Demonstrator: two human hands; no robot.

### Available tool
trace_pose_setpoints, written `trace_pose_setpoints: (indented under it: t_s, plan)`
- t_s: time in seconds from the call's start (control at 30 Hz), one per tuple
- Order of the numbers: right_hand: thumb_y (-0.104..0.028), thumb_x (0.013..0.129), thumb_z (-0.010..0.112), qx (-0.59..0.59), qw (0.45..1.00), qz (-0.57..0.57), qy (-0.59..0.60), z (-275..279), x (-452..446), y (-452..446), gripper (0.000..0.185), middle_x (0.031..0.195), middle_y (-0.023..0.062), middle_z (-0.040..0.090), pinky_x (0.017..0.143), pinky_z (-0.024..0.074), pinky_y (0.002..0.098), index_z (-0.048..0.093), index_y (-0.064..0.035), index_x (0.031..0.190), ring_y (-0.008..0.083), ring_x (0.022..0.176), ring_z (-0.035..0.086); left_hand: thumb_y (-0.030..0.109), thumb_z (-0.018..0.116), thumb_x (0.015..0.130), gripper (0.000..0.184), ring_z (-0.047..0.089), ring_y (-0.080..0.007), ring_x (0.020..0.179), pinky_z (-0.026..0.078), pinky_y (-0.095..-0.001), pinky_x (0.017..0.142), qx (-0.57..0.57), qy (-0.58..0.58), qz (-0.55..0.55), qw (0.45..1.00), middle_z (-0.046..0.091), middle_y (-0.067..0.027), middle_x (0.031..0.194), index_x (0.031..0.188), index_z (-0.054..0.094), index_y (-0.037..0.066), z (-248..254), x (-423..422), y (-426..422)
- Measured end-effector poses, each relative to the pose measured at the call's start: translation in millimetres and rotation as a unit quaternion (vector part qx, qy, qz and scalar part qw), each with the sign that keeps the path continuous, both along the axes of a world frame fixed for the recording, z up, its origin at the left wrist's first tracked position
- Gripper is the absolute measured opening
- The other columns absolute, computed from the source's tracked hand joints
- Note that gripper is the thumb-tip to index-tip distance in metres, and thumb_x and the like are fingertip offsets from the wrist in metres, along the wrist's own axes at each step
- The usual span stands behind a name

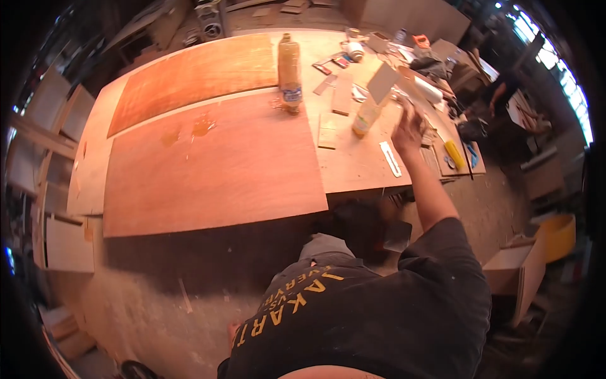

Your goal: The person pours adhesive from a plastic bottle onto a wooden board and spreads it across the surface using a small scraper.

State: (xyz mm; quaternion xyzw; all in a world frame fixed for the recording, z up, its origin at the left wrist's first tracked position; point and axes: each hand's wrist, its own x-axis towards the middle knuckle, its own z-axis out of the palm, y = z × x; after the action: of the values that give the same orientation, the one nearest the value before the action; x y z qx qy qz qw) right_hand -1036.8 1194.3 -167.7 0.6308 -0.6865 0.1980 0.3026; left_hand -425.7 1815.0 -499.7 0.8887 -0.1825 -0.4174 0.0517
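Note:
My right hand reaches over the right part of the worktable, its fingers bent and drawn together. Just left of its fingertips is a flat square sheet, tilted above a clear bottle with yellowish contents. Whether the fingers touch the sheet is unclear. Only a sliver of my left hand shows beside my shirt; its fingers are hidden. A reddish-brown plywood panel lies at the table's front, with a wet amber puddle on it. A tall bottle stands at the panel's back right corner.
A second orange-brown panel lies behind. Wood offcuts, a white slotted strip and a yellow tool lie on the table's right. A person is at far right. Open wooden boxes stand on the floor.

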Motion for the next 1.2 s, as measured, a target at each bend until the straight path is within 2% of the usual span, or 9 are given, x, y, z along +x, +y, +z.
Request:
trace_pose_setpoints:
  t_s: [0.17,0.3,0.4,0.47,0.67,0.8,0.9,1.1,1.2]
  plan:
    - [-0.019,0.089,0.056,-0.010,0.928,0.145,0.342,27.8,-4.8,-60.1,0.060,0.150,0.0050,0.042,0.115,0.0208,0.0511,0.045,-0.0241,0.148,0.0251,0.142,0.035,0.026,0.073,0.088,0.050,0.065,-0.0396,0.116,0.049,-0.0460,0.099,0.014,-0.033,0.009,0.999,0.068,-0.0271,0.121,0.124,0.065,-0.008,17.5,29.4,-20.1]
    - [-0.023,0.085,0.061,-0.093,0.897,0.159,0.401,44.3,-1.0,-113.6,0.040,0.135,0.0022,0.053,0.112,0.0205,0.0487,0.060,-0.0184,0.125,0.0215,0.134,0.042,0.024,0.072,0.090,0.047,0.065,-0.0384,0.114,0.050,-0.0454,0.097,-0.110,-0.115,0.016,0.987,0.069,-0.0262,0.119,0.124,0.065,-0.007,26.7,28.9,-61.7]
    - [-0.023,0.085,0.061,0.024,0.907,0.135,0.399,53.0,-12.5,-145.0,0.030,0.121,0.0024,0.060,0.112,0.0221,0.0486,0.067,-0.0151,0.114,0.0219,0.126,0.048,0.015,0.068,0.094,0.034,0.069,-0.0328,0.101,0.053,-0.0403,0.090,-0.353,-0.114,0.041,0.928,0.072,-0.0213,0.104,0.123,0.066,-0.003,77.0,-24.4,-129.7]
    - [-0.020,0.086,0.061,0.034,0.898,0.198,0.391,68.3,-19.8,-152.2,0.023,0.102,0.0021,0.064,0.107,0.0328,0.0489,0.071,-0.0112,0.104,0.0225,0.113,0.055,0.008,0.064,0.095,0.030,0.070,-0.0302,0.092,0.054,-0.0388,0.085,-0.373,-0.130,-0.095,0.914,0.073,-0.0165,0.096,0.124,0.067,0.001,126.8,-63.8,-192.7]
    - [-0.007,0.089,0.061,0.116,0.946,0.296,0.065,101.8,-14.6,-137.0,0.029,0.107,0.0111,0.066,0.085,0.0521,0.0415,0.072,-0.0106,0.115,0.0304,0.101,0.063,0.007,0.072,0.087,0.034,0.070,-0.0346,0.090,0.055,-0.0412,0.082,-0.590,-0.067,-0.328,0.735,0.071,-0.0155,0.097,0.120,0.065,-0.001,226.0,-208.1,-419.7]
    - [-0.001,0.093,0.060,0.103,0.895,0.386,-0.199,77.7,-35.8,-145.9,0.034,0.106,0.0158,0.066,0.086,0.0537,0.0423,0.069,-0.0049,0.125,0.0329,0.100,0.066,0.023,0.083,0.082,0.087,0.046,-0.0419,0.138,0.039,-0.0450,0.115,-0.549,0.091,-0.409,0.724,0.046,-0.0283,0.147,0.148,0.035,-0.008,246.2,-331.3,-590.7]
    - [0.000,0.095,0.060,0.106,0.850,0.421,-0.298,71.6,-38.3,-136.4,0.031,0.104,0.0183,0.066,0.082,0.0547,0.0395,0.068,-0.0011,0.125,0.0334,0.093,0.068,0.030,0.091,0.073,0.117,0.032,-0.0432,0.147,0.034,-0.0460,0.120,-0.607,0.076,-0.405,0.679,0.032,-0.0282,0.156,0.155,0.016,-0.007,265.3,-415.0,-684.4]
    - [0.011,0.090,0.059,0.091,0.809,0.479,-0.329,102.3,-32.1,-89.0,0.039,0.111,0.0174,0.065,0.080,0.0563,0.0359,0.068,0.0003,0.126,0.0290,0.096,0.068,0.032,0.093,0.070,0.114,0.048,-0.0392,0.137,0.045,-0.0441,0.111,-0.613,0.188,-0.326,0.694,0.047,-0.0237,0.146,0.155,0.024,0.000,280.6,-492.5,-733.6]
    - [0.011,0.091,0.061,-0.015,0.820,0.474,-0.321,122.9,-40.3,-76.2,0.035,0.109,0.0181,0.065,0.080,0.0554,0.0340,0.068,0.0034,0.125,0.0287,0.096,0.067,0.032,0.091,0.071,0.099,0.056,-0.0373,0.127,0.049,-0.0430,0.105,-0.665,0.025,-0.379,0.644,0.054,-0.0211,0.138,0.148,0.038,0.000,278.5,-499.9,-731.9]
